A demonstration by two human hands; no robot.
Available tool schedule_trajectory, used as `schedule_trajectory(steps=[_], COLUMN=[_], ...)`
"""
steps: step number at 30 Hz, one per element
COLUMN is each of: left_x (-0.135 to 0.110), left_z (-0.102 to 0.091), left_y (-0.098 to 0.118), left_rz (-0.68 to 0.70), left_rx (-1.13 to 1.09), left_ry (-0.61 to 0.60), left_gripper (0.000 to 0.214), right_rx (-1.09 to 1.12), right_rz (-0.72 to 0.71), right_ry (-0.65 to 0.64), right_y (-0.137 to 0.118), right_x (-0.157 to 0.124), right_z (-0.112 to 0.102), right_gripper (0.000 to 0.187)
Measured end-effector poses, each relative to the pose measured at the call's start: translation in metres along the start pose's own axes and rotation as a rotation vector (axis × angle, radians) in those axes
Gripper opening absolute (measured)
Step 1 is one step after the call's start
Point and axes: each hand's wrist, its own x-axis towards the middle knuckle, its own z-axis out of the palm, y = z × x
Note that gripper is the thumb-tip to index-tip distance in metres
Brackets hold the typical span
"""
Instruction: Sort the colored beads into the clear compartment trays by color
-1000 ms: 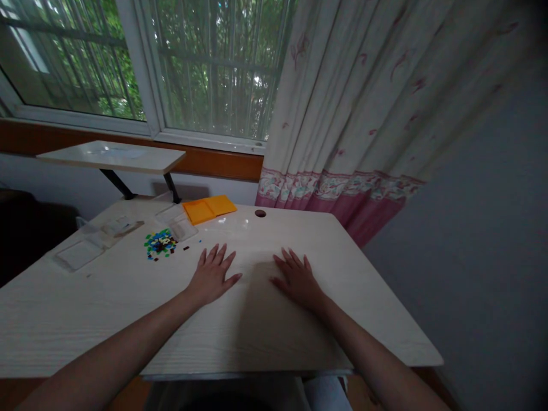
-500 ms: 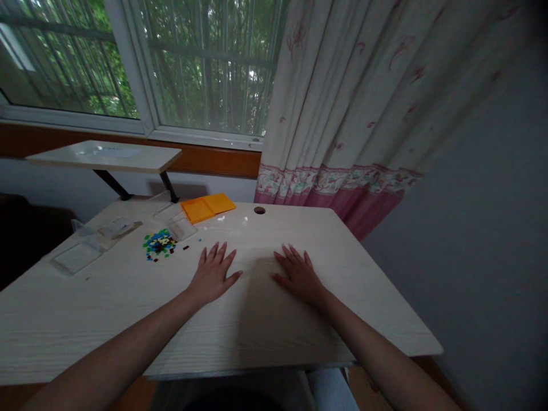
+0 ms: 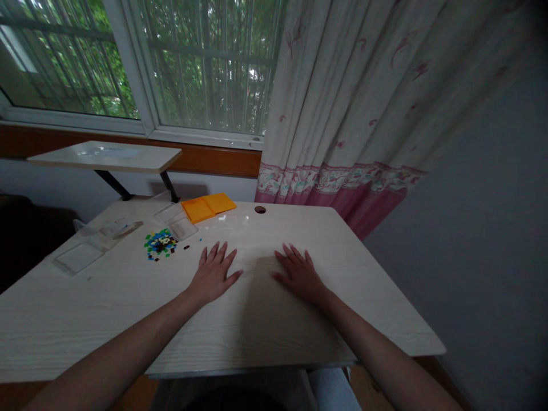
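My left hand (image 3: pixel 213 275) lies flat on the pale wood-grain table (image 3: pixel 205 348), fingers spread and holding nothing. To its right, my right hand (image 3: pixel 299 275) also rests palm down on the tabletop with the fingers apart. Left of my left hand is a heap of small flat coloured pieces (image 3: pixel 161 242) in green, blue, yellow and dark brown. One dark piece (image 3: pixel 186 247) and a tiny blue one (image 3: pixel 200 240) lie loose between the heap and my left hand. Neither hand touches any of the pieces.
Behind the heap are an open clear plastic box (image 3: pixel 184 229) and an open orange case (image 3: pixel 201 210). Another clear box (image 3: pixel 79 258) lies farther left. A small raised shelf (image 3: pixel 107 157) stands at the back left. A round hole (image 3: pixel 260 210) pierces the table near the curtain (image 3: pixel 334 114).
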Motion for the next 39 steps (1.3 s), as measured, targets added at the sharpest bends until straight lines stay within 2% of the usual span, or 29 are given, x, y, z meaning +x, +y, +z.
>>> schedule_trajectory(steps=[14, 17, 20, 22, 26, 32, 34, 37, 39], left_x=[0.000, 0.001, 0.003, 0.004, 0.007, 0.007, 0.005, 0.004, 0.005], left_z=[-0.001, -0.010, -0.028, -0.041, -0.062, -0.087, -0.092, -0.093, -0.090], left_y=[0.001, 0.001, -0.005, -0.013, -0.041, -0.093, -0.103, -0.109, -0.109], left_rz=[0.008, 0.061, 0.118, 0.109, 0.021, -0.257, -0.380, -0.559, -0.622], left_rx=[0.001, -0.017, -0.056, -0.071, 0.045, 0.099, 0.072, 0.012, -0.015], left_ry=[0.034, 0.136, 0.311, 0.415, 0.567, 0.691, 0.666, 0.528, 0.438], left_gripper=[0.064, 0.061, 0.058, 0.053, 0.042, 0.038, 0.045, 0.058, 0.062], right_rx=[-0.002, 0.011, 0.046, 0.074, 0.119, 0.151, 0.149, 0.119, 0.087], right_rz=[-0.012, -0.019, -0.014, -0.009, -0.029, -0.081, -0.096, -0.098, -0.107], right_ry=[0.036, 0.055, 0.091, 0.135, 0.259, 0.342, 0.361, 0.370, 0.366], right_y=[0.006, 0.008, 0.011, 0.014, 0.021, 0.024, 0.025, 0.026, 0.027], right_x=[0.001, 0.001, 0.003, 0.004, 0.007, 0.010, 0.010, 0.011, 0.015], right_z=[0.005, 0.007, 0.010, 0.012, 0.016, 0.014, 0.014, 0.014, 0.012], right_gripper=[0.072, 0.069, 0.062, 0.055, 0.041, 0.031, 0.029, 0.027, 0.027])
